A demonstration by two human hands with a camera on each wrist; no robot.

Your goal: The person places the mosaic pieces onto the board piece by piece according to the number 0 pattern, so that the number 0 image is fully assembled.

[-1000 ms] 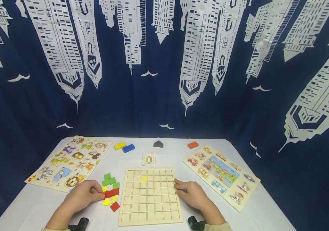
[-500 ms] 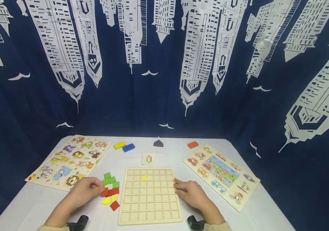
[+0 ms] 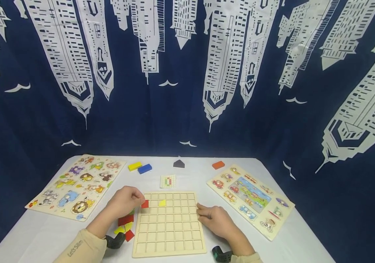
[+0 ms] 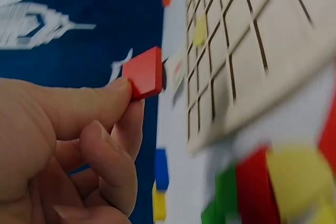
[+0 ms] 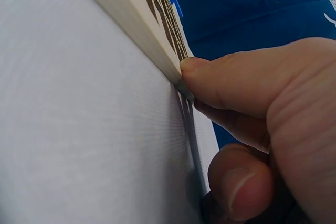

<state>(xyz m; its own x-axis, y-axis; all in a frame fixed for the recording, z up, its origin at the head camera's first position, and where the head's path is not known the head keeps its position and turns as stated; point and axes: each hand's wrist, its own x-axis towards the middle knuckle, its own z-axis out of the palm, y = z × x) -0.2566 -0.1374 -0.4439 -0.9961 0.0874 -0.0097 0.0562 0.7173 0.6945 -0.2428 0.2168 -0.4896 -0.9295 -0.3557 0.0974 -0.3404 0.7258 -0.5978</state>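
Pinching a small red square wooden tile [image 4: 143, 72] between thumb and forefinger, the left hand [image 3: 125, 201] holds it over the upper left corner of the pale wooden grid board [image 3: 169, 233], where the head view shows the tile at the edge of the first cells. One yellow quarter-round tile [image 3: 162, 202] already sits in a cell of the second row, two cells to the right of the red one. The right hand [image 3: 214, 220] rests at the board's right edge; the right wrist view shows its thumb tip pressed against the side of the frame with the other fingers curled beneath, so it grips the board rim. A loose pile of red, green and yellow tiles [image 3: 125, 225] lies on the white surface [image 3: 36, 237] just beside the board's left edge, partly hidden by the left forearm. A small pattern card [image 3: 168, 180] lies just beyond the board. Farther back lie a yellow block [image 3: 135, 166], a blue block [image 3: 145, 168], a dark house-shaped block [image 3: 179, 164] and an orange block [image 3: 218, 165]. An animal peg puzzle [image 3: 75, 186] lies at far left, a vehicle peg puzzle [image 3: 249, 197] at right.
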